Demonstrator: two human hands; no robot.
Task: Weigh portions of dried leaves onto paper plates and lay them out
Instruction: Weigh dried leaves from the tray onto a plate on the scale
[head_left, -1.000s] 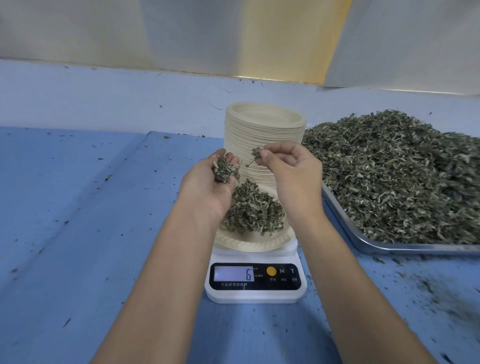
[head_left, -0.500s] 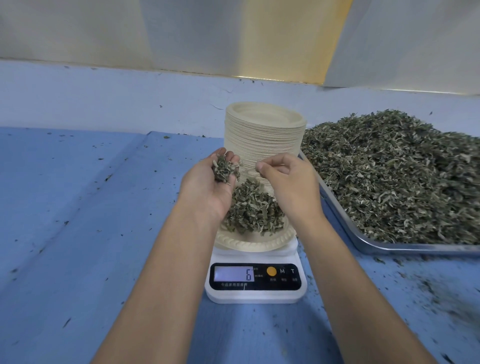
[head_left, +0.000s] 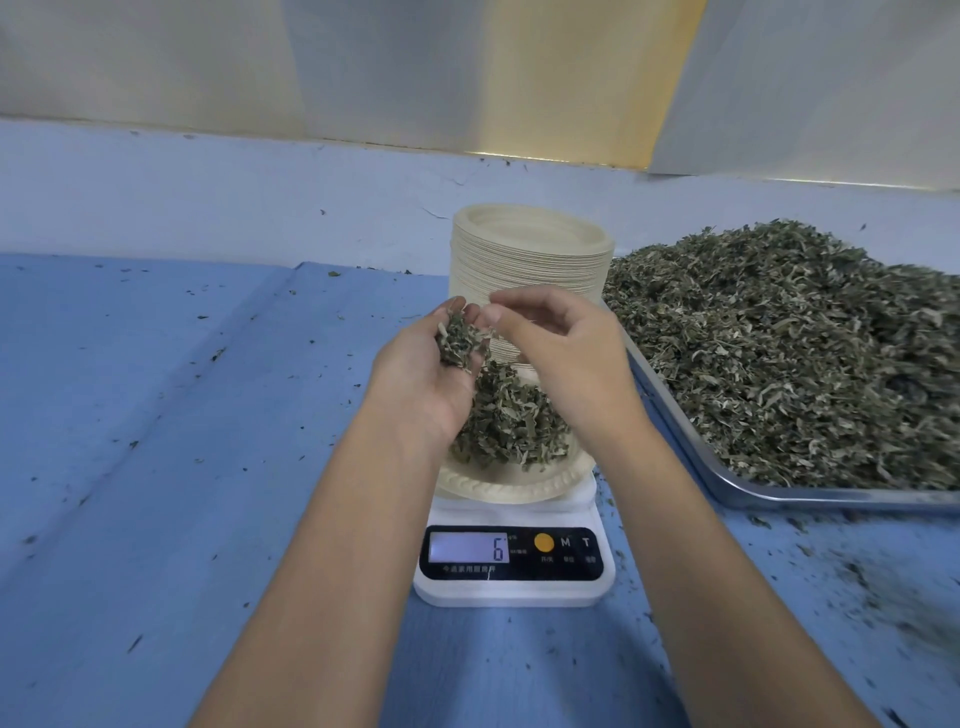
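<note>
The left hand (head_left: 431, 374) is held palm up above the scale, its fingers curled loosely round a small clump of leaves (head_left: 460, 340) that lies in the cupped palm. The right hand (head_left: 566, 358) hangs just beside it with its fingers bent, its thumb and forefinger brought together right at the edge of that clump; whether they pinch any leaf between them cannot be told.

Beneath both hands a paper plate (head_left: 514, 486) sits on a white digital scale (head_left: 514, 592), which stands about midway along the counter (head_left: 156, 415), somewhat toward its near edge. A weighed portion (head_left: 511, 426) of dried green leaves is heaped on the plate, partly hidden by the wrists. The scale's lit display (head_left: 470, 546) shows 6, and an orange button sits next to it on the black front panel.

Behind the scale, toward the far edge of the counter, a tall stack of plates (head_left: 530, 260) rises upright. Just beside the stack, toward the right edge, a metal tray (head_left: 779, 493) carries a broad heap of dried leaves (head_left: 779, 353) piled above its rim. The counter is covered in blue, and small leaf crumbs are scattered over it, thickest near the right near corner in front of the tray
</note>
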